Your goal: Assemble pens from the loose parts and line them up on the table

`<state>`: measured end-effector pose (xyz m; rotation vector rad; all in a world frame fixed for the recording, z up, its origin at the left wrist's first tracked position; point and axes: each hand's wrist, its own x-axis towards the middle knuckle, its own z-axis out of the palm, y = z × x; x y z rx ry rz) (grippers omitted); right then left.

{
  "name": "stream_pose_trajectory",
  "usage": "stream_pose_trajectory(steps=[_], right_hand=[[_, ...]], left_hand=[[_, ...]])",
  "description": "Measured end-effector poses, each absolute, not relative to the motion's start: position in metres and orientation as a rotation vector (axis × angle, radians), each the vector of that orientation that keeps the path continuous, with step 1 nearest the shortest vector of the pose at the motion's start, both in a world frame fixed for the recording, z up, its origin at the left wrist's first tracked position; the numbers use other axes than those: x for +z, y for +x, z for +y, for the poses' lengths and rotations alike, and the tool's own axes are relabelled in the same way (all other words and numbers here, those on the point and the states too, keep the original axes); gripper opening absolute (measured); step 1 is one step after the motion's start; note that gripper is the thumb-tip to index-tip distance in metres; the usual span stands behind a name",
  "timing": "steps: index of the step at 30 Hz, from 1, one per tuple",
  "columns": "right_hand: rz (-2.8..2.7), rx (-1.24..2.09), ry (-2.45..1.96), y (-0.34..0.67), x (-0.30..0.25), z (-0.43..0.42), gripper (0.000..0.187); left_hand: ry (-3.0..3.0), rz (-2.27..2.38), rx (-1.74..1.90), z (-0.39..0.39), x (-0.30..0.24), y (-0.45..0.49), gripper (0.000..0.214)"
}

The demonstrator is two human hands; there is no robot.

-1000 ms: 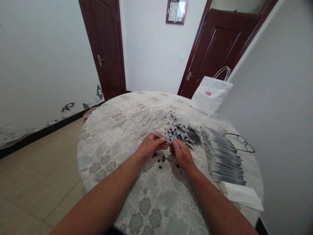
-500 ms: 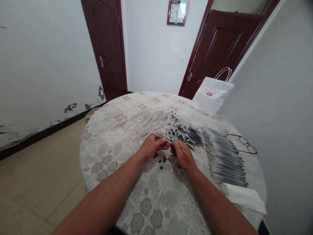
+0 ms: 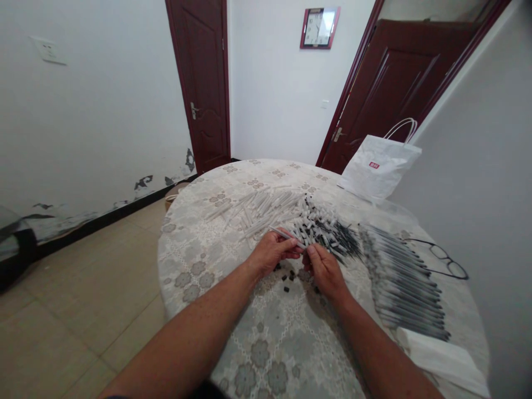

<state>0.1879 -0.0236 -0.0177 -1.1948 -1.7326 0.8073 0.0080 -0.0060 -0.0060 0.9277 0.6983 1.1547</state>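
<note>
A slim, pale pen barrel (image 3: pixel 280 233) lies slantwise above the middle of the table (image 3: pixel 189 235), one end pointing toward the far left edge. The left hand (image 3: pixel 272 254) pinches it between thumb and fingers, closed down to the barrel's width. The right hand (image 3: pixel 327 272) has thumb and curled fingers closed at the barrel's other end; whether they also grip a smaller part is hidden. Just below the hands are small black pieces (image 3: pixel 286 289). Beyond them, toward the far edge, spread clear tubes (image 3: pixel 270 205), bordered on the right by a heap of white and black parts (image 3: pixel 318 221). A row of pens (image 3: pixel 409 282) runs along the right side, with glasses (image 3: pixel 443 257) and a folded white sheet (image 3: pixel 444 357) nearer that edge. A white bag (image 3: pixel 380 166) stands at the far right edge. Patterned cloth stretches from the left forearm to the left edge.
</note>
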Motion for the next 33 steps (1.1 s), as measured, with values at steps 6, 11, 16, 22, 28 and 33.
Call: stream_pose_trajectory(steps=[6,11,16,22,28,33], right_hand=[[-1.758,0.634,-1.218,0.19,-0.017,-0.024,0.025],[-1.817,0.614,-1.273,0.19,-0.016,-0.025,0.024],[-1.843,0.637,-1.255,0.189,-0.015,-0.026,0.031],[-1.794,0.675,-1.256,0.194,-0.014,-0.021,0.042],[-1.621,0.673,-1.264,0.212,-0.007,-0.01,0.049],[-1.552,0.667,-1.258,0.219,-0.004,-0.005,0.052]], left_hand=[[0.916,0.696,1.172,-0.006,-0.005,0.009,0.032],[0.905,0.703,1.174,-0.006,-0.005,0.009,0.034],[0.914,0.705,1.17,-0.006,-0.008,0.009,0.032],[0.902,0.685,1.148,-0.004,-0.007,0.008,0.03],[0.878,0.696,1.242,0.003,-0.006,0.001,0.029],[0.912,0.734,1.247,0.006,-0.007,-0.002,0.028]])
